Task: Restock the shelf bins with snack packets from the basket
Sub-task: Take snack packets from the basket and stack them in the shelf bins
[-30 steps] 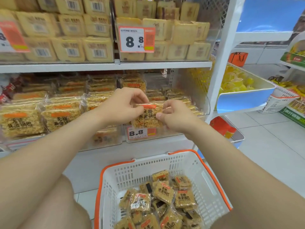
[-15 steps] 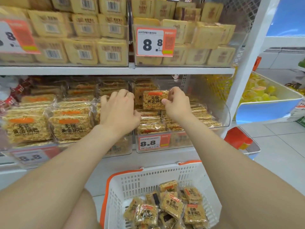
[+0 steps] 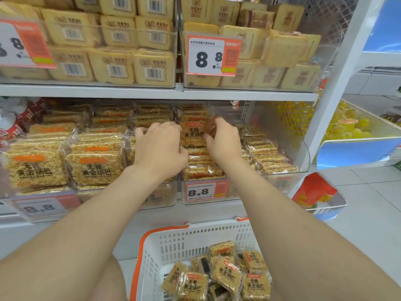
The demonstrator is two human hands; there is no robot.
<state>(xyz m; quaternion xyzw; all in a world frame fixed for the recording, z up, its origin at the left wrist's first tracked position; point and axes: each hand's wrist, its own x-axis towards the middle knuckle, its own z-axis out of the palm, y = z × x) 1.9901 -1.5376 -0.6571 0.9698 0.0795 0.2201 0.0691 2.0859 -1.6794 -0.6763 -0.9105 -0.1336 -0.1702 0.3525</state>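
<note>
**seating one packet upright at the back of the bin**

the landmark is the lower price tag (image 3: 205,191), marked 8.8, on the front of the clear bin (image 3: 303,153). straight above that tag, one snack packet (image 3: 192,134) stands upright with its printed face outward, on top of the flat stacks already in the bin. above and right of the tag, the right hand (image 3: 223,140) pinches the packet's right edge, fingers curled at the top corner. above and left of the tag, the left hand (image 3: 159,146) has its fingers curled against the packet's left side. i cannot tell whether they clamp it or only steady it.

to do this step well, i would keep the packet square between both hands and push it back until it leans on the row behind. the label should stay facing forward. the right-hand pinch should let go only once the packet stands by itself. the wrappers look slick, so the stacks beneath may slide if pressed.

counted: two hands and one packet in hand. below the tag there is one basket (image 3: 173,242), white with an orange rim. about nine packets show in it, and the pile runs off the frame, so more may remain. a second 8.8 tag sits left of the landmark, and another higher up.
</note>
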